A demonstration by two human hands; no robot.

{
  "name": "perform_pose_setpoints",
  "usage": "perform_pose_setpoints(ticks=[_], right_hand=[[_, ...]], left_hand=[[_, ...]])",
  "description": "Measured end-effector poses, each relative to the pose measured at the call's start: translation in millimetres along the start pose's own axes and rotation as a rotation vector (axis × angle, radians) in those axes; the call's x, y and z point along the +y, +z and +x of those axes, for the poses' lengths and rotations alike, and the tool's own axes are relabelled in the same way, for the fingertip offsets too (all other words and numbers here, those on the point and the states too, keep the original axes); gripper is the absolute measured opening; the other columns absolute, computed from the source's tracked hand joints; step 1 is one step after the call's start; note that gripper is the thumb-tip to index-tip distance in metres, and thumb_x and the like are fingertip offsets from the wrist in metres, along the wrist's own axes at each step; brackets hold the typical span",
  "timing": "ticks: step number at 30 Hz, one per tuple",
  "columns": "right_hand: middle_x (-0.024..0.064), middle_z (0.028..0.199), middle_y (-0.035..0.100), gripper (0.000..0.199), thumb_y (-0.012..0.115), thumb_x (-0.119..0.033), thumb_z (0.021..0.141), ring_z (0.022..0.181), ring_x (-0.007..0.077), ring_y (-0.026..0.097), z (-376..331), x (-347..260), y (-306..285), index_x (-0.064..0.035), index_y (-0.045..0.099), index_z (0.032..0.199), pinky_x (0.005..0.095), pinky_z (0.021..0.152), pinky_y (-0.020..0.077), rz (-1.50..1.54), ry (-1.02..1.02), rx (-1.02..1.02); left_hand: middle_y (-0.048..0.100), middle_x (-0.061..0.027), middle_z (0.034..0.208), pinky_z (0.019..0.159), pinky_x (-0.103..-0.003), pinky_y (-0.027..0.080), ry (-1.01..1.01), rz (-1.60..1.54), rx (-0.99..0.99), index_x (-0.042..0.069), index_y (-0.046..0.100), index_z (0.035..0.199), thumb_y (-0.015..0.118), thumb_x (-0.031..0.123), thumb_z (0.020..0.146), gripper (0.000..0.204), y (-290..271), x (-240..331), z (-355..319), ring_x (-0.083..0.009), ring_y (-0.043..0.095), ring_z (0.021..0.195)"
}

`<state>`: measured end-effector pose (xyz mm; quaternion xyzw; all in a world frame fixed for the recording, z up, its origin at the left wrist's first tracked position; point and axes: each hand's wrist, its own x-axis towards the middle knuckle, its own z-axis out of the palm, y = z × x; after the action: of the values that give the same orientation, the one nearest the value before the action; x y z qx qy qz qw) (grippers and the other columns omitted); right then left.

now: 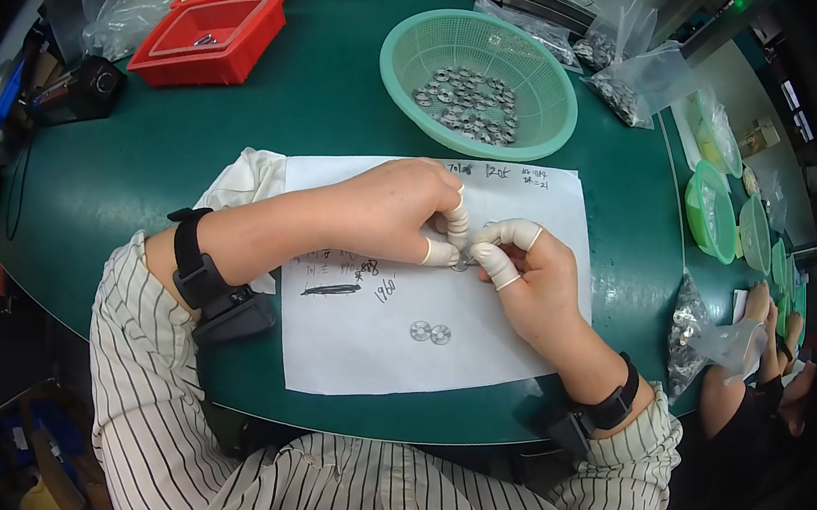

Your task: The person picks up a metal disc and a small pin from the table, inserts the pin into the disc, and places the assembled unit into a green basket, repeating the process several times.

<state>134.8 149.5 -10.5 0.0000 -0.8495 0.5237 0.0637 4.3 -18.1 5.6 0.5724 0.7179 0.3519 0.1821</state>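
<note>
Above a white sheet of paper, my left hand and my right hand meet fingertip to fingertip. Both are closed, with white finger cots on the thumbs and some fingers. A small round metal part shows between the fingertips, mostly hidden by them, and both hands seem to pinch it. Nearer to me, two silvery metal discs lie side by side on the paper. Beyond the sheet stands a light green mesh basket with several similar metal parts in its bottom.
A red plastic box sits at the far left beside a black device. Clear bags of metal parts lie at the far right. A crumpled white cloth touches the paper. Green baskets and another person's arm are at the right.
</note>
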Motion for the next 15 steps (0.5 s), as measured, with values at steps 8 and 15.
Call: perform_pose_setpoints(ticks=[8,15], right_hand=[[0.0064,0.075,0.059,0.007,0.065,-0.002,0.081,0.064,0.0171,0.058,1.8,-5.3,2.2,-0.0032,0.061,0.087,0.0269,0.058,0.0475,-0.318,-0.320,0.006],[0.0082,0.075,0.058,0.009,0.067,-0.002,0.078,0.065,0.0238,0.058,1.7,-6.2,4.3,-0.0046,0.061,0.084,0.0304,0.058,0.0466,-0.411,-0.407,-0.006]], left_hand=[[0.058,-0.0080,0.075,0.065,-0.034,0.047,-0.039,-0.021,-0.025,0.005,0.066,0.077,0.075,0.011,0.068,0.014,-1.7,-3.8,1.9,-0.0247,0.056,0.076],[0.060,-0.0095,0.077,0.065,-0.032,0.049,-0.038,-0.082,-0.028,0.003,0.067,0.078,0.075,0.011,0.068,0.015,-2.8,-5.8,0.8,-0.0233,0.059,0.074]])
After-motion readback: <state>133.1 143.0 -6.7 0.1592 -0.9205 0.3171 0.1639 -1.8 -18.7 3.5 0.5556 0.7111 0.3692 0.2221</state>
